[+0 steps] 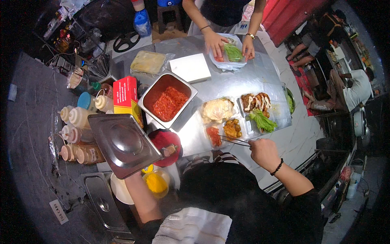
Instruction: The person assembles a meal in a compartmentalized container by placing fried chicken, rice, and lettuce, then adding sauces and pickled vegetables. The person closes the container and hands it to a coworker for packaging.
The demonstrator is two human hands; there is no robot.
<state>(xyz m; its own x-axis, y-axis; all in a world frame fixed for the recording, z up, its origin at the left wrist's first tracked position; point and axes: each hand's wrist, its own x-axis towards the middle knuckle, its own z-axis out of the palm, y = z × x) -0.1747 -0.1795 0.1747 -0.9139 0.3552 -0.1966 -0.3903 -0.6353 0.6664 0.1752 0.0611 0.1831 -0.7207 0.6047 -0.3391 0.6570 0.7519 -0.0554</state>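
Note:
My right hand (pixel 263 154) is closed round thin metal tongs (pixel 240 140). Their tips reach into the compartment of chopped red sauce (pixel 213 136) in a clear divided meal tray (pixel 206 121). That tray also holds a pale creamy-topped portion (pixel 219 110) and browned potato pieces (pixel 232 129). My left hand (pixel 137 185) grips the lower edge of a steel pan lid (pixel 124 140), its fingers mostly hidden beneath. The lid is tilted beside a deep steel pan (pixel 142 103) of red chunky sauce (pixel 170 104). A second tray (pixel 280 109) holds sauced browned food (pixel 255 102) and lettuce (pixel 262 120).
Across the steel table, another person's hands (pixel 215 44) touch a clear container (pixel 227 65) of greens. A white box (pixel 190 68) and a bagged yellowish slab (pixel 147 62) lie nearby. Squeeze bottles (pixel 79 118) and a red-yellow box (pixel 125 95) stand left. A yellow-filled bowl (pixel 156 183) is near me.

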